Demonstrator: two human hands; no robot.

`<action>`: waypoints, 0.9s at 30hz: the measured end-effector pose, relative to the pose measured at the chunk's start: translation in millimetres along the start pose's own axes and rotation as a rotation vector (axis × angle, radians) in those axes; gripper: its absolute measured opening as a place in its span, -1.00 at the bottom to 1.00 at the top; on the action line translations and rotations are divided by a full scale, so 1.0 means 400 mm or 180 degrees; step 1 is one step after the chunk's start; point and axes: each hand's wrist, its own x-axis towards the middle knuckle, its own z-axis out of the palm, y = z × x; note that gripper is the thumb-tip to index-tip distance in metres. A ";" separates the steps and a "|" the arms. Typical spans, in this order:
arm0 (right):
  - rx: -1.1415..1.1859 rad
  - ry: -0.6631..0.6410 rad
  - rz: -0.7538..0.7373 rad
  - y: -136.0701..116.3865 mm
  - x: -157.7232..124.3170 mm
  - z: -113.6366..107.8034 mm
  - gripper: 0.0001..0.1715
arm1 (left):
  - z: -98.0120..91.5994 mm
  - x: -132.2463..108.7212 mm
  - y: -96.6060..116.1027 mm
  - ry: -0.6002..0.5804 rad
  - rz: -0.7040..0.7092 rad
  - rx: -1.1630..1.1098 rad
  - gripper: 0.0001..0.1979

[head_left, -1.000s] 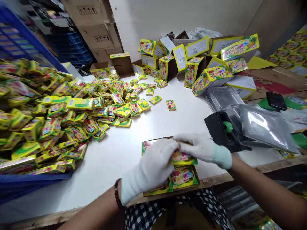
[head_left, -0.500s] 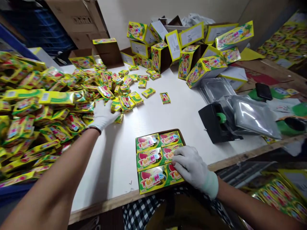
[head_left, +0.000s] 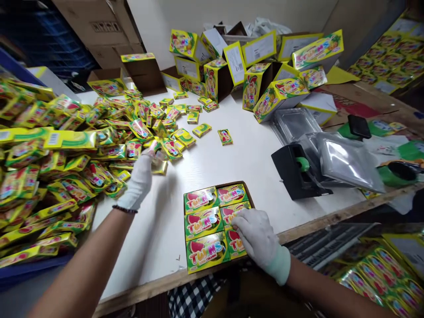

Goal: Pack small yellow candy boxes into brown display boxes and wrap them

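My left hand [head_left: 138, 179], in a white glove, is at the right edge of a loose pile of small yellow-green TWINS boxes [head_left: 132, 126]. Its fingers are bent among the boxes and smeared by motion, so I cannot tell whether one is held. One small box [head_left: 160, 168] lies right beside them. An open carton [head_left: 251, 199] at the table's front edge is filled with larger TWINS boxes [head_left: 203, 223] in two columns. My gloved right hand [head_left: 260, 236] is closed over the carton's right side, its bent fingers resting on the boxes there.
Empty display cartons [head_left: 260, 86] stand in a heap at the back. A black tape dispenser [head_left: 293, 170] and clear plastic trays [head_left: 347, 159] lie to the right. A single small box [head_left: 225, 137] lies mid-table. Brown cardboard boxes [head_left: 106, 33] are stacked behind on the left.
My left hand has turned and drawn its fingers in, where it lay spread over the boxes before. The right hand's fingers have bent more and slid slightly on the carton. The view has shifted a little.
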 end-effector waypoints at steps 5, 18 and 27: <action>0.0881 0.0635 0.0068 -0.002 0.068 -0.055 -0.69 | 0.025 -0.204 0.168 -0.1309 -0.0887 -0.2426 -0.35; 0.0756 -0.1130 -0.0415 0.054 0.211 -0.155 -0.62 | 0.031 -0.087 0.065 -0.0178 -0.0133 0.0927 -0.34; 0.0077 -0.1137 -0.0469 0.053 0.210 -0.069 -0.68 | 0.006 0.069 -0.154 -0.0140 -0.0525 0.2860 -0.46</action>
